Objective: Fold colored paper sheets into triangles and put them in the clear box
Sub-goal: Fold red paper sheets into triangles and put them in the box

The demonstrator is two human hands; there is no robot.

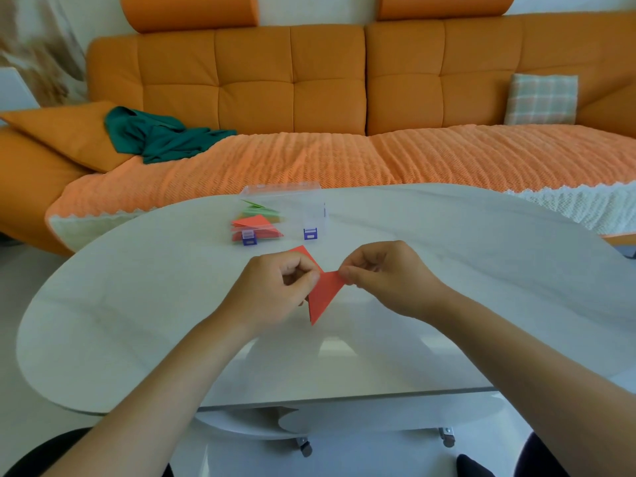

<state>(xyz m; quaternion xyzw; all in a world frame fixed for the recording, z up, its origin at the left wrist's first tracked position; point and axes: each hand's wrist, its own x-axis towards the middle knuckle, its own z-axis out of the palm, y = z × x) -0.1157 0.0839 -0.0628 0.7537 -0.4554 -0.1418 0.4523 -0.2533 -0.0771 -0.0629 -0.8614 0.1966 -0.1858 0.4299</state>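
- The red paper sheet (321,294) is held just above the white table (137,304), half-folded into a triangle.
- Left hand (275,290) and right hand (382,273) each pinch an edge.
- Step in hand: folding; next, likely press the crease flat.
- The clear box (311,210) stands beyond, holding folded triangles (256,223).
- No writing is readable.

You have no text, brand, number or sign that can be read here. The red paper (323,294) pinched between your left grip (275,287) and right grip (385,273) shows plain colour only. Beyond both grips, the clear box (315,208) has two blue latches (310,233), each with a white patch too small to read.
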